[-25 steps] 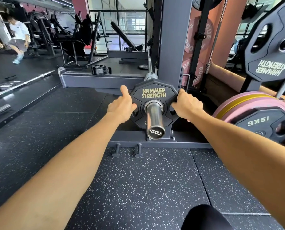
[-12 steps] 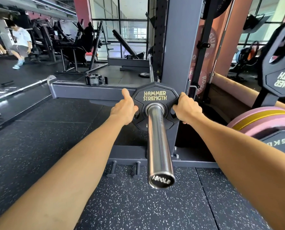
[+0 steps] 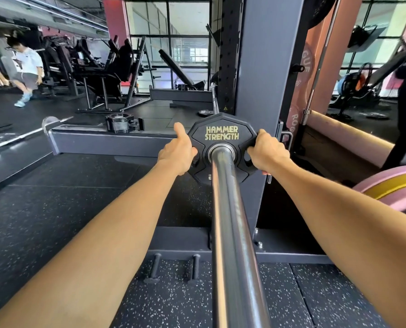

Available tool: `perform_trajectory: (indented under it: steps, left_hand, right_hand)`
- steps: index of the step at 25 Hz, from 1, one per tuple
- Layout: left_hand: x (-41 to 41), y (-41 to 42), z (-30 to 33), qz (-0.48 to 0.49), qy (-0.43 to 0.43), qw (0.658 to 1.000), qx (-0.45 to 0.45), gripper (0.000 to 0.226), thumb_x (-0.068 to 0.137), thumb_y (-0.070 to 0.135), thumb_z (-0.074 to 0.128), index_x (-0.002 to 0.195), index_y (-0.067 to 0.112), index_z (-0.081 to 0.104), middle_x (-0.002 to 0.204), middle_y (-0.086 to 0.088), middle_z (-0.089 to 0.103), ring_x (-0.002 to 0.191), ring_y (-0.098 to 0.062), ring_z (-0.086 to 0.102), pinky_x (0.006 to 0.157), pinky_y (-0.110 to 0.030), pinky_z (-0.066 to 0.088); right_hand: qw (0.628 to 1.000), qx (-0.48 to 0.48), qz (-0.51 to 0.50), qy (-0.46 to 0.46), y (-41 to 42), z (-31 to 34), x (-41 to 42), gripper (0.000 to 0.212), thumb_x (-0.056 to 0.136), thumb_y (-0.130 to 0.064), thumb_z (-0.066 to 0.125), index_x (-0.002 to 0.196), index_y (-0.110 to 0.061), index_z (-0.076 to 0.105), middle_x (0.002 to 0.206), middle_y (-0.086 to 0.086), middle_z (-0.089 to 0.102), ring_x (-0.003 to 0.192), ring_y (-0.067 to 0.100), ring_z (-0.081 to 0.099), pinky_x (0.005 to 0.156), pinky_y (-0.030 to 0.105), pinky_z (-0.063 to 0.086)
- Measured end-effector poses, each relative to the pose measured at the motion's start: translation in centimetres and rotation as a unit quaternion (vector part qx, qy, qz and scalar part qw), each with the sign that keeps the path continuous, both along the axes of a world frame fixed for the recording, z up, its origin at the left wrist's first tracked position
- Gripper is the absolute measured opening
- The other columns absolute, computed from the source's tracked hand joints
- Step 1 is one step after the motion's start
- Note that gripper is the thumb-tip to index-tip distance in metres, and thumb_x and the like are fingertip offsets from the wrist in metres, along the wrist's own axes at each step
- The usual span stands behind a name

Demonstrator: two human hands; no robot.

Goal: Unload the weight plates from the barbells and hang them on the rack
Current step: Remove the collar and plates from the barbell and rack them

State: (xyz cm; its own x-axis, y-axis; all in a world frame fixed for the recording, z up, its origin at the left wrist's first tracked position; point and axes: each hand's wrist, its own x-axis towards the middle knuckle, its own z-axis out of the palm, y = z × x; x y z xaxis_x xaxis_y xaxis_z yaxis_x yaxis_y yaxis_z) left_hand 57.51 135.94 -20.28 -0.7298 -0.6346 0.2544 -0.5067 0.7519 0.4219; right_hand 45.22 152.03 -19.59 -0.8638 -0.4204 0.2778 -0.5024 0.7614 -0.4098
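- Black rubber Hammer Strength plate [image 3: 222, 147] sits on the steel barbell sleeve [image 3: 232, 233], face toward the camera, in front of the grey rack upright [image 3: 268, 67].
- Left hand [image 3: 177, 151] grips the plate rim at its 9 o'clock, thumb up along the edge, fingers hidden behind.
- Right hand [image 3: 267, 152] grips the rim at 3 o'clock, fingers curled round the edge.
- Key relation: sleeve's long axis runs from the plate's bore toward 6 o'clock in frame, straight at the person, between both forearms. Plate is at the far end of that run, so nearly the whole sleeve length remains to clear.
- Both hands level and about equally near; pull looks symmetric, along the axis.
- Judgement: tilt the plate and it may bind on the sleeve.
- Pink and yellow bumper plates [image 3: 393, 185] stand at 3 o'clock, well apart from the hands.
- Spare collar [image 3: 121, 123] rests on the safety arm [image 3: 107, 143] at 10 o'clock.
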Motion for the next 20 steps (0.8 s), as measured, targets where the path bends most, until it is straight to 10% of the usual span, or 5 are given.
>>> perform_trajectory:
  steps: [14,20]
  left_hand:
    - [-0.8,-1.0,1.0,-0.021,-0.075,0.997,0.018,0.046,0.098,0.017,0.043,0.131,0.020,0.012,0.075,-0.012,0.061,0.058,-0.031,0.063,0.058,-0.037,0.047]
    - [3.7,-1.5,2.9,-0.060,-0.059,0.994,0.071,0.053,0.087,0.057,0.054,0.130,0.034,0.032,0.113,-0.008,0.063,0.089,-0.028,0.067,0.085,-0.044,0.053]
  right_hand:
    - [0.994,0.018,0.021,-0.109,-0.6,0.4,-1.4,0.022,0.098,-0.028,0.046,0.107,-0.012,0.033,0.087,0.013,0.057,0.067,0.036,0.067,0.068,0.044,0.059]
    - [0.993,0.072,0.059,-0.074,3.1,1.7,0.6,0.054,0.089,-0.038,0.058,0.132,-0.012,0.037,0.115,0.011,0.056,0.101,0.032,0.058,0.088,0.044,0.051]
